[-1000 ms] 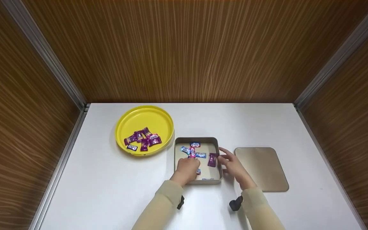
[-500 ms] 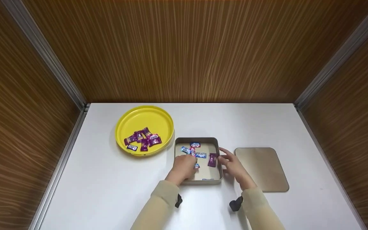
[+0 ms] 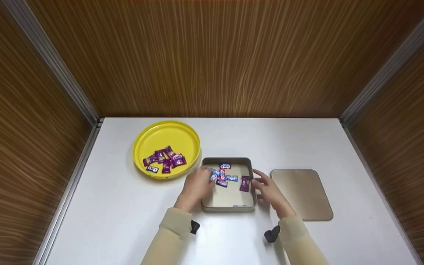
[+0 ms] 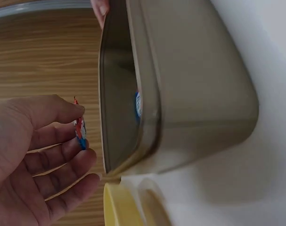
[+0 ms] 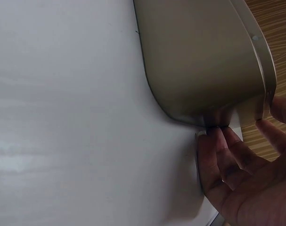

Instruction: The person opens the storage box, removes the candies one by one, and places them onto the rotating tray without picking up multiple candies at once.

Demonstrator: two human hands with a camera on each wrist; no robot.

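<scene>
My left hand [image 3: 196,184] is over the left rim of a square beige tin [image 3: 215,209]. Between thumb and fingertips it pinches a small wrapped candy [image 4: 80,129], red, white and blue; the other fingers are loosely bent. My right hand [image 3: 271,193] holds the tin's right side, thumb at the rim and fingertips against the outer wall, as the right wrist view shows. Inside the tin lie several more candies: blue and pink ones grouped toward the back left, a purple candy [image 3: 244,183] by the right wall, and one along the front wall [image 3: 239,206].
A round yellow tray [image 3: 168,134] stands at the back left, with several mostly purple candies [image 3: 166,166] on it. The tin's flat beige lid [image 3: 302,195] lies to the right. Wood-grain panels [image 3: 219,59] enclose the white table [image 3: 123,221] at the back and sides.
My left hand has moved left and up from the tin's floor with a candy pinched in it, uncovering a dark blue candy. The right hand stays at the tin's side.
</scene>
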